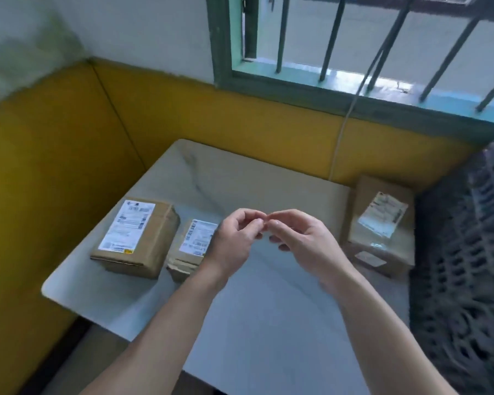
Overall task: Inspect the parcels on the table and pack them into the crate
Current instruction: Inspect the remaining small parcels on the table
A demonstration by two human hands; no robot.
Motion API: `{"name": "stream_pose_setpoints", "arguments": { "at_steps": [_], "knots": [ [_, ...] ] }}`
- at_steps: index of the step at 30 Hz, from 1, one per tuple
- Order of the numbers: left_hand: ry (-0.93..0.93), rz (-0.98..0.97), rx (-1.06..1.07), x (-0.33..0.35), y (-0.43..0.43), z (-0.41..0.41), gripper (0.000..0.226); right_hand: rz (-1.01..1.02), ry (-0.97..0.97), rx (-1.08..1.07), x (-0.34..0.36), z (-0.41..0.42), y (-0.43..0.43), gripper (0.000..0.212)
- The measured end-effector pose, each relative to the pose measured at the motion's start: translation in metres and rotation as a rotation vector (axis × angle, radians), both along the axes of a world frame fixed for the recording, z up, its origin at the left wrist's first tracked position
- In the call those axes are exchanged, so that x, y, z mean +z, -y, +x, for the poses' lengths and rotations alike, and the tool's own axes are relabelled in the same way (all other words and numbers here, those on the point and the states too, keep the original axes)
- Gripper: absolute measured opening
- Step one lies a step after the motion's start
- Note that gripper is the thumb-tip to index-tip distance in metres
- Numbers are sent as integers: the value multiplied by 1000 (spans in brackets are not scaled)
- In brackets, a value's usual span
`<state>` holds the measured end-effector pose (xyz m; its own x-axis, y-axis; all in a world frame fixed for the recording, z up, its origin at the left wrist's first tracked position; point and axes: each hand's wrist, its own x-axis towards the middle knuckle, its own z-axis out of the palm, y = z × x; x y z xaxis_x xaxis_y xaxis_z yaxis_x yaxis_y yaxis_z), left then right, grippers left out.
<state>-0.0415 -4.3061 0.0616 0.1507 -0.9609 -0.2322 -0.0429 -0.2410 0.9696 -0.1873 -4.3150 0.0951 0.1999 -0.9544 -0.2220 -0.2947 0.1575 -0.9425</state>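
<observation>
Three cardboard parcels with white labels lie on the white table [268, 332]. A wide parcel [137, 238] sits at the left. A smaller, dented parcel [190, 248] lies beside it, partly hidden by my left wrist. A third parcel [382, 226] rests at the table's right edge, against the dark lattice crate [462, 266]. My left hand [234, 243] and my right hand [303, 240] hover above the table's middle with curled fingers, their fingertips meeting. No object shows between them.
A yellow-painted wall runs behind and to the left of the table. A barred window with a green frame [223, 52] is above it, and a thin cord [340, 143] hangs down to the table's back edge.
</observation>
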Motion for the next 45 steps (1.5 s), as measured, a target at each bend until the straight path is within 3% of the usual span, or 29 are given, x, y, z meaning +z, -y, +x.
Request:
{"name": "stream_pose_setpoints", "arguments": {
  "at_steps": [4,7,9,11,13,18,19,23,27,29,34,38,45],
  "knots": [
    [52,57,170,-23,0,57,11,127,-18,36,-28,54,6,6],
    [196,83,253,-35,-4,88,10,223,-42,64,-53,81,8,8],
    [258,125,287,-44,-5,104,14,292,-45,69,-72,97,5,25],
    [293,188,287,-52,-6,115,39,356,-79,82,-86,113,1,55],
    [315,245,268,-61,-7,121,59,397,-101,89,-95,123,-3,63],
    [265,382,193,-73,-10,126,77,498,5,50,-107,135,-6,31],
    [236,401,188,-74,-10,126,79,497,22,40,-110,138,-5,32],
    [160,404,194,-78,-10,126,52,482,38,-3,-114,145,-7,29],
    [106,375,169,-74,-9,124,54,440,44,-49,-114,138,-8,28],
    [64,357,172,-73,-6,119,44,406,79,-81,-111,130,-7,26],
    [-94,254,197,-56,2,85,26,274,138,-237,-100,99,-4,39],
    [-209,163,125,-41,5,50,40,191,220,-336,-89,65,-3,45],
    [-204,17,-121,-17,7,-16,70,49,330,-464,-68,-1,-12,47]
  ]
}}
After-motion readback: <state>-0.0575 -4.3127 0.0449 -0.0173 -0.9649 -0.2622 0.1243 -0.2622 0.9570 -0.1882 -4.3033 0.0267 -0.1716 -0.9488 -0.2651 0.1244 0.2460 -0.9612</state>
